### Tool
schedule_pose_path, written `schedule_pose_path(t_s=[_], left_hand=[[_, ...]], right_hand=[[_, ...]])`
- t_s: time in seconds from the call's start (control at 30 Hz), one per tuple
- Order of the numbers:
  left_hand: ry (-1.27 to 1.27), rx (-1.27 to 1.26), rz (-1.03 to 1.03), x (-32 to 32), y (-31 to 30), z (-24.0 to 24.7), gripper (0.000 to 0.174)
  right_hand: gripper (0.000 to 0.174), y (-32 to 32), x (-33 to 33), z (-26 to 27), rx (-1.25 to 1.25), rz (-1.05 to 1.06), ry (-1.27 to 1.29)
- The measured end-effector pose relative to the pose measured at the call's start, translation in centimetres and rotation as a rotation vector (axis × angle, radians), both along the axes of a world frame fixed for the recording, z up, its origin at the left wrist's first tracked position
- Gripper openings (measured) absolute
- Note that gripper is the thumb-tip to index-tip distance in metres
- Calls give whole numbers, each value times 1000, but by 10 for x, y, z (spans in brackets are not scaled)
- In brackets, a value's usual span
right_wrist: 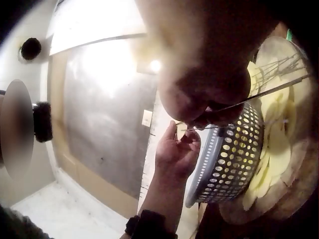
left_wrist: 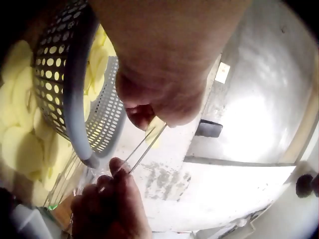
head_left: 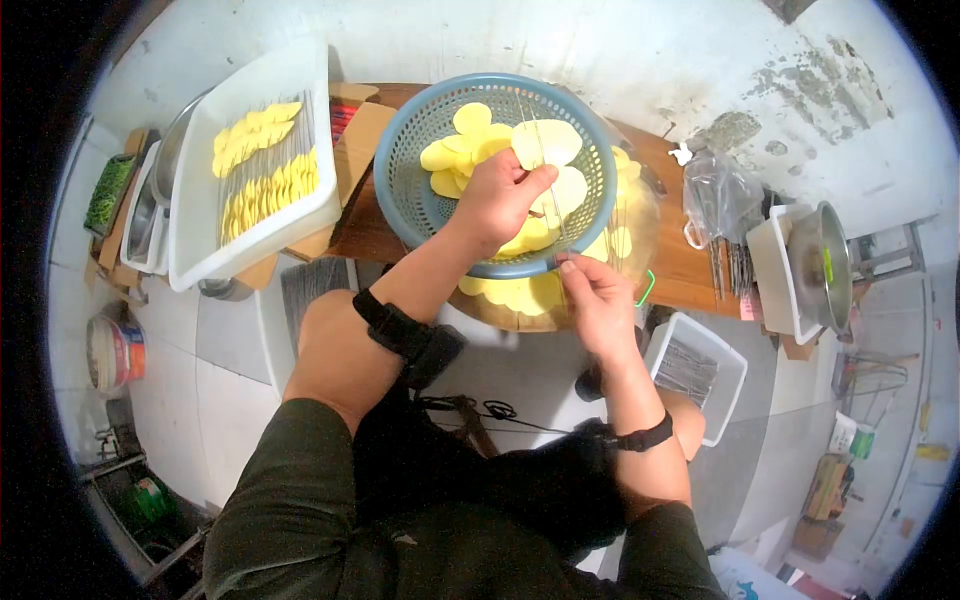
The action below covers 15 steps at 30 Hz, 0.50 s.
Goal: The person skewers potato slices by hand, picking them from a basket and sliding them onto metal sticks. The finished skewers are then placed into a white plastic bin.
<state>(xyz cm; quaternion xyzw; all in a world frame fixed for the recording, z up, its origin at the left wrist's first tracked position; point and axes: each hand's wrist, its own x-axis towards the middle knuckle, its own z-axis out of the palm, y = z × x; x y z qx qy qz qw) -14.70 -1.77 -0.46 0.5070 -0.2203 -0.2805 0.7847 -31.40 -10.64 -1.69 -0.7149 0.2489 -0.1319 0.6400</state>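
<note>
My left hand (head_left: 500, 205), over the blue-grey colander (head_left: 510, 269), pinches a pale yellow potato slice (right_wrist: 182, 130) between thumb and fingers. Thin metal skewers (left_wrist: 144, 151) run from that slice to the fingertips of my right hand (head_left: 600, 305), which pinches them near the colander's front rim. In the left wrist view, two skewer shafts span the gap between the left hand (left_wrist: 162, 92) and the right hand (left_wrist: 114, 201). Large potato slices (head_left: 550, 143) show just beyond the left fingers in the head view. More loose slices (head_left: 470, 150) lie inside the colander.
Under the colander, a round board (head_left: 645, 215) carries more slices and skewers. At left, a white tray (head_left: 185, 225) holds rows of skewered slices (head_left: 270, 200). A white bin (head_left: 725, 400) of skewers stands low at right. Farther right are a plastic bag (head_left: 720, 190) and a metal bowl (head_left: 830, 255).
</note>
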Motion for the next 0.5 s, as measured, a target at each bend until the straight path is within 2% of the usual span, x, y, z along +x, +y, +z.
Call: schedule_pose_path(t_s=[0.1,0.27,0.43,0.5], left_hand=[[80,-107,-30,-1,0,4,19],[98,-91,-19,1,1,8,19],[45,-34,28,17,7,7,19],[86,-10,140,29,11,7,20]], right_hand=[[23,0,1,0,35,15,-4],[17,1,0,-2,226,8,-109],[17,5,-1,2,49,-17,-93],[17,7,-4,2,10,-15,-123]])
